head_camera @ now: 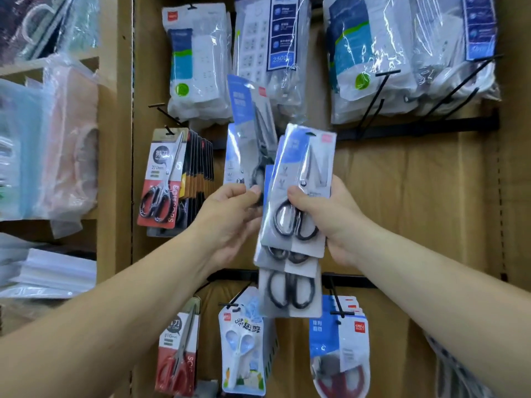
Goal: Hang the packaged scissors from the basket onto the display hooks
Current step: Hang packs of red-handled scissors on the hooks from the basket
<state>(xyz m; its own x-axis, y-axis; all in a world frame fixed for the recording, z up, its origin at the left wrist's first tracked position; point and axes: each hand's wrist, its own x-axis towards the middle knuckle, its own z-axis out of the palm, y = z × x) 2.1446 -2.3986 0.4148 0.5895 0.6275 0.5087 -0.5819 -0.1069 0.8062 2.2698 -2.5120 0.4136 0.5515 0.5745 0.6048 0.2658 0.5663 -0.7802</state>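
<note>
My right hand (330, 222) grips a fanned stack of packaged scissors (298, 196), blue-and-white cards with black-handled scissors, in front of the display wall. The lowest pack of the stack (290, 291) hangs down below my hand. My left hand (230, 216) pinches the lower edge of one more blue scissors pack (250, 133), raised upright toward the wall, its top overlapping the bagged goods above. No basket is in view. Which hook that pack is at is hidden behind it.
Black wire hooks (382, 90) stick out from rails (416, 129) on the cardboard-backed wall. Red-and-black scissors packs (166, 179) hang at left, more scissors packs (244, 343) below, bagged power strips (198, 61) above. Wooden shelves with plastic bags (48, 139) stand at far left.
</note>
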